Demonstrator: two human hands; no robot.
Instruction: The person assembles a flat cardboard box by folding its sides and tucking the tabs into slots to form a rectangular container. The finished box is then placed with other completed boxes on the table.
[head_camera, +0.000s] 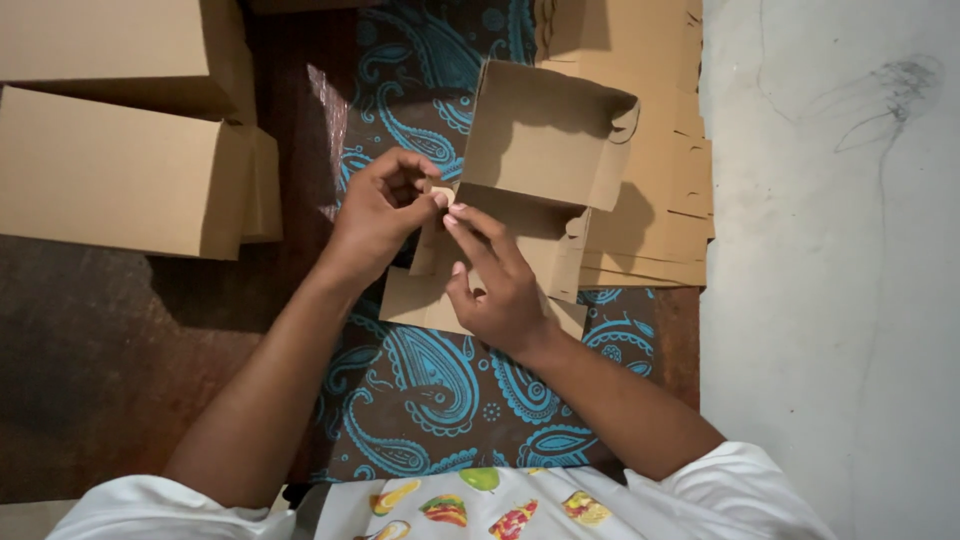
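Note:
A half-folded brown cardboard box (545, 150) stands open in the middle of the view, its lid raised and its near side panels loose. My left hand (380, 215) pinches a small side tab at the box's left corner. My right hand (495, 280) presses its fingers on the same tab and lies over the box's front flap. Both hands meet at the tab, fingertips touching. The box rests on a brown cloth with blue paisley pattern (430, 390).
A stack of flat cardboard blanks (660, 200) lies behind and right of the box. Finished closed boxes (120, 170) are piled at the left on a dark wooden surface (90, 380). A pale grey wall or floor (840, 250) fills the right side.

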